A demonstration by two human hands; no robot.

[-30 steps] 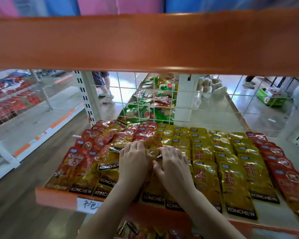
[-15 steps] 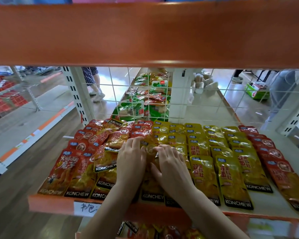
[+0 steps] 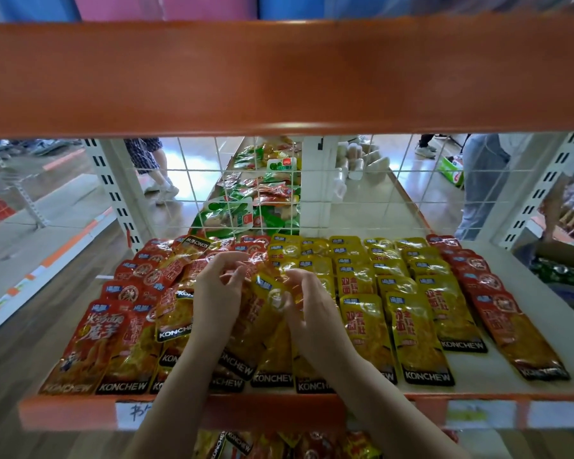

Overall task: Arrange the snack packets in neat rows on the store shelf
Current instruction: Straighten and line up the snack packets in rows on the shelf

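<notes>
Hands over shelf middle: left hand (image 3: 217, 293) fingers curled, raised above jumbled red packets (image 3: 166, 276); right hand (image 3: 307, 304) pinching top of yellow packet (image 3: 272, 299) lying between both hands. Neat yellow rows (image 3: 388, 283) toward right. Bare shelf (image 3: 540, 313) at right edge, front-right corner.

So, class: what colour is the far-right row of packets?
Red, with black bottom bands; the head view shows it.

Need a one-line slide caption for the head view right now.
Both hands, left hand and right hand, work a yellow packet among red and yellow snack rows on the orange-edged shelf.
</notes>
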